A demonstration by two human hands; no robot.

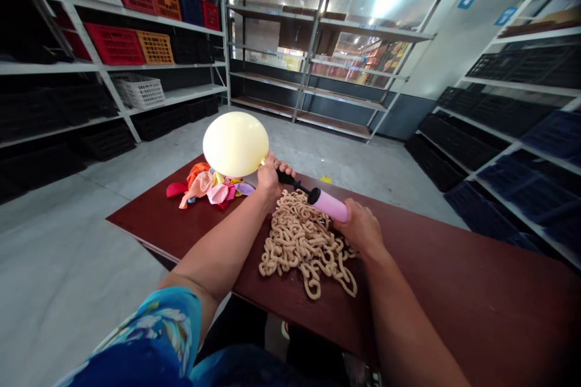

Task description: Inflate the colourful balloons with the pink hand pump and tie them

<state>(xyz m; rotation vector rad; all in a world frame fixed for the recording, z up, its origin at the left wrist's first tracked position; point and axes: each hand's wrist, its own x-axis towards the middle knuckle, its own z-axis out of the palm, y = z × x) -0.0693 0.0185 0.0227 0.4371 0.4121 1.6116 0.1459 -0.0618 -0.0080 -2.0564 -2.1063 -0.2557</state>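
A pale yellow balloon (235,144), swollen and round, sits just beyond my left hand (270,176). The fingers of that hand are closed around the balloon's neck and the black end of a hand pump. My right hand (361,227) grips the pink barrel of the balloon pump (330,205), with a black rod showing between the two hands. Below the pump lies a heap of beige, rope-like twisted pieces (302,242); what they are made of I cannot tell. Flat balloons in several colours (213,186) form a pile left of my left hand.
The dark red-brown table (436,260) stretches off to the right. Shelves with plastic crates (131,42) stand on the left, and a bare-looking metal rack (313,30) at the back. More dark crates (521,145) fill the right side. A small yellow thing (325,179) shows past the table's far edge.
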